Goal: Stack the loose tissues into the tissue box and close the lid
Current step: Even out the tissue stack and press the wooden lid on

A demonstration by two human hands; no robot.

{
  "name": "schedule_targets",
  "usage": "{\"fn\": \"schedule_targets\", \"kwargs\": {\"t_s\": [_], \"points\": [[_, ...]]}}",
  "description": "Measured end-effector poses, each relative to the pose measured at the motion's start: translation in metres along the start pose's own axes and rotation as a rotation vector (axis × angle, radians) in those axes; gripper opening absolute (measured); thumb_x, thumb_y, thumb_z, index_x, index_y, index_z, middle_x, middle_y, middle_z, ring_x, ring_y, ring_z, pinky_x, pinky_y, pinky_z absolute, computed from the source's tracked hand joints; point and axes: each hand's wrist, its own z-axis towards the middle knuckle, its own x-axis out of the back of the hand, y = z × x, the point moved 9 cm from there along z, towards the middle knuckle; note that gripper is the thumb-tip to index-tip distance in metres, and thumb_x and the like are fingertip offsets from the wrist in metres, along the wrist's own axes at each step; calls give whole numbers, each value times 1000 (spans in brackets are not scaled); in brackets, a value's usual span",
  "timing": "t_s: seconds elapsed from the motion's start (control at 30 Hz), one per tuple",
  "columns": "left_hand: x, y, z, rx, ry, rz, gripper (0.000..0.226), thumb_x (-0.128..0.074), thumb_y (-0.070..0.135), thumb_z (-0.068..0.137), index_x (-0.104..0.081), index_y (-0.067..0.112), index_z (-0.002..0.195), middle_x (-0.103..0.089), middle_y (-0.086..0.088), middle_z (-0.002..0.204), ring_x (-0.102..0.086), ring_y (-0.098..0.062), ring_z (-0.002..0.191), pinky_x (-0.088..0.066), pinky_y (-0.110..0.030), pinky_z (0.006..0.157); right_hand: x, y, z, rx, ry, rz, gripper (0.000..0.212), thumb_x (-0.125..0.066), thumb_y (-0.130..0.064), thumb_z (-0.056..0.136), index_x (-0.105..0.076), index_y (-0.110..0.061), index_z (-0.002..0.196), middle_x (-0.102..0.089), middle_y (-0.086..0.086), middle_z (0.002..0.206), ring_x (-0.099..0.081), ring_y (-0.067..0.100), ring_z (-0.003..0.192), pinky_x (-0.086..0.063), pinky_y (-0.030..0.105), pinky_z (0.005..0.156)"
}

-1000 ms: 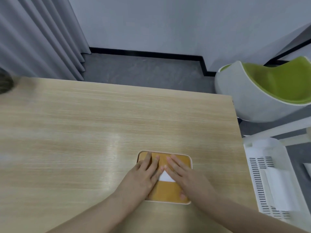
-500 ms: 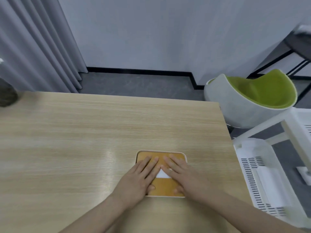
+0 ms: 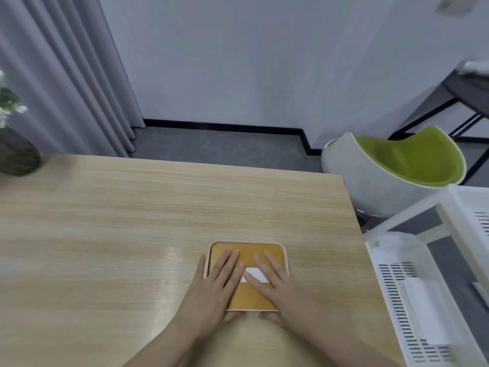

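Your tissue box [image 3: 247, 300] sits on the tabletop [image 3: 132, 234] in the lower middle of the frame, a little right of centre and near the tabletop's right edge. Its wooden lid [image 3: 248, 254] is on, seated flat inside the pale rim, and a strip of white tissue [image 3: 258, 274] shows through the slot in the middle of the lid.

Both of your hands lie flat on that lid. Your left hand [image 3: 214, 287] covers the lid's left part, fingers straight and spread, the outermost finger running along the box's left rim; its grip is released, pressing rather than grasping. Your right hand [image 3: 284, 290] covers the right part in the same way, fingers straight, one fingertip lying across the tissue at the slot (grip likewise released). Both thumbs sit just below the box's lower edge, nearly meeting there.

In the upper left of the frame, a dark rounded vase [image 3: 17, 157] with small white flowers stands at the tabletop's far corner, well apart from the box. A grey curtain [image 3: 66, 75] hangs behind it. At the right of the frame a white chair with a green seat [image 3: 391, 170] stands on the floor, and below it, in the lower right, is a white slotted plastic rack [image 3: 412, 300] beside the tabletop.
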Motion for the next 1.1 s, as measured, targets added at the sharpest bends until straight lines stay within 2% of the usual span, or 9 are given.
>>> {"fn": "schedule_targets", "kwargs": {"t_s": [0.2,0.33,0.43,0.57,0.63,0.73,0.87,1.0,1.1], "points": [[5,-34,18,59,2,25,88,-31,73,81,-51,12,141,-44,-12,150,-31,-27,141,-47,-62,96,13,6,35,2,63,21,120,-76,-58,66,4,-32,152,-15,6,159,-5,23,146,-51,41,91],[6,-37,18,82,27,14,88,-33,72,78,-52,13,141,-45,-11,150,-30,-27,141,-42,-59,102,11,6,39,16,105,-16,121,-77,-59,62,-2,-32,152,-21,7,159,-11,24,146,-46,50,99],[6,-31,14,86,90,1,84,-36,72,83,-51,13,141,-43,-11,151,-30,-26,141,-27,-53,105,14,6,36,12,130,-42,120,-79,-61,59,-11,-30,152,-30,9,156,-19,25,143,-48,46,97],[1,-27,13,111,102,-15,83,-38,72,85,-48,14,144,-39,-11,154,-27,-25,144,-24,-51,107,14,6,31,-11,181,-34,113,-83,-56,58,-23,-32,150,-34,10,154,-24,27,142,-49,41,96],[0,-25,15,135,98,-24,83,-39,72,84,-48,15,144,-39,-11,154,-28,-26,143,-27,-53,109,13,7,30,-10,196,-10,111,-85,-50,59,-25,-32,150,-33,10,154,-22,28,142,-50,41,97],[1,-23,18,180,98,-56,82,-38,70,83,-47,15,143,-41,-11,153,-30,-28,142,-43,-56,102,12,10,31,7,193,6,109,-85,-42,62,-23,-33,152,-27,9,157,-17,28,144,-46,40,101],[4,-23,19,191,101,-71,84,-35,68,81,-43,15,146,-37,-11,155,-29,-29,142,-46,-55,97,15,10,31,-4,188,54,110,-84,-36,66,-17,-32,153,-22,10,159,-19,33,146,-42,43,105],[3,-25,20,201,87,-68,83,-32,68,81,-43,15,144,-38,-10,155,-29,-27,142,-49,-54,94,17,8,30,8,182,24,108,-75,-33,78,2,-38,153,-9,8,161,-9,35,146,-28,46,111],[2,-25,18,177,92,-63,83,-33,68,83,-42,16,146,-34,-10,157,-26,-26,144,-46,-53,98,20,5,29,-21,183,-17,111,-84,-44,64,-18,-32,152,-35,10,153,-36,32,139,-46,44,99]]}}
